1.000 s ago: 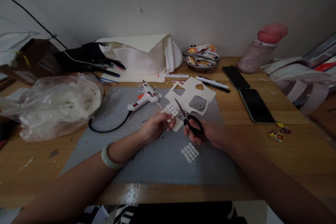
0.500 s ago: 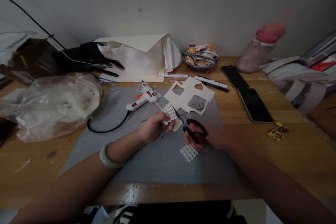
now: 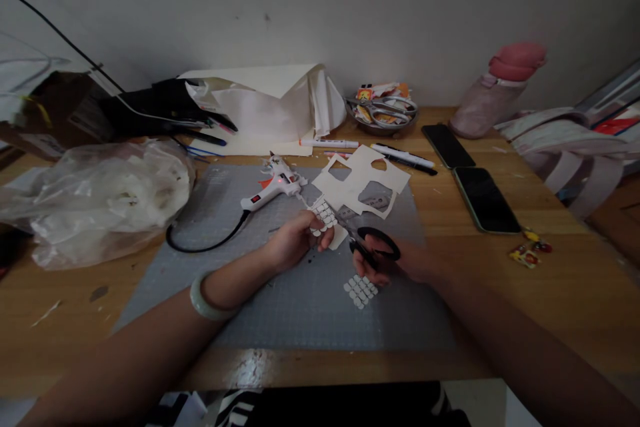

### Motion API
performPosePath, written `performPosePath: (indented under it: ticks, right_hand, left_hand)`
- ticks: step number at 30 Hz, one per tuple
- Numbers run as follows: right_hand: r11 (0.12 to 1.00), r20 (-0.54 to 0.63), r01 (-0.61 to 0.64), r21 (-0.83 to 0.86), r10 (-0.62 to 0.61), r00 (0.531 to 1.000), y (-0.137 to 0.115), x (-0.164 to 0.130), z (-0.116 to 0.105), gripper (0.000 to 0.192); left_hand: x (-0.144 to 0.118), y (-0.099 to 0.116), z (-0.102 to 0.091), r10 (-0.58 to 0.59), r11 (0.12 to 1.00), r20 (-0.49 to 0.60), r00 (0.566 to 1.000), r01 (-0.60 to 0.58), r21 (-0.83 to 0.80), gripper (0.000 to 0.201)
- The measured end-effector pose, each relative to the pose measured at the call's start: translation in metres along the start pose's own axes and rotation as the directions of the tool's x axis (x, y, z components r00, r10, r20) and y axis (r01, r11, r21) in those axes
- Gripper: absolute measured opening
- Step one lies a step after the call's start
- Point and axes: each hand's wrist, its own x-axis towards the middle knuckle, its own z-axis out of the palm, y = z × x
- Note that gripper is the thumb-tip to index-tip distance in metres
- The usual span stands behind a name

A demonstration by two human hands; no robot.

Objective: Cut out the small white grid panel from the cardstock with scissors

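Note:
My left hand (image 3: pixel 299 238) pinches a small white paper cutout (image 3: pixel 325 213) marked with dark-outlined rounded cells. In my right hand (image 3: pixel 377 263) are black-handled scissors (image 3: pixel 379 244), their blades pointing at the cutout's right edge. Whether the blades touch the paper is hard to make out. A similar white cell-patterned cutout (image 3: pixel 361 291) lies on the grey cutting mat (image 3: pixel 280 310), just below my right hand. Beyond my hands rests a white sheet with holes cut in it (image 3: pixel 357 177). A white glue gun (image 3: pixel 273 190) lies to the left of that sheet, its black cord curving left.
Two phones (image 3: pixel 486 200) and small wrapped candies (image 3: pixel 530 248) lie at right. A pink bottle (image 3: pixel 493 90) stands behind them. Markers (image 3: pixel 400 157) and a bowl (image 3: pixel 383 121) holding scissors and wrappers are at the back. A clear plastic bag (image 3: pixel 110 203) sits on the left.
The scissors handles have shifted slightly to the right and look more spread. My left hand and the cutout in it have hardly moved.

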Motion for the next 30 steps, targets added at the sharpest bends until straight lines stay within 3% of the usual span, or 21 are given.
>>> performPosePath:
  ticks: [30]
  right_hand:
    - [1.0, -0.016, -0.015, -0.021, 0.015, 1.0, -0.0033, 0.0007, 0.001, 0.068]
  left_hand:
    - [-0.002, 0.003, 0.003, 0.036, 0.998, 0.004, 0.999, -0.036, 0.056, 0.022]
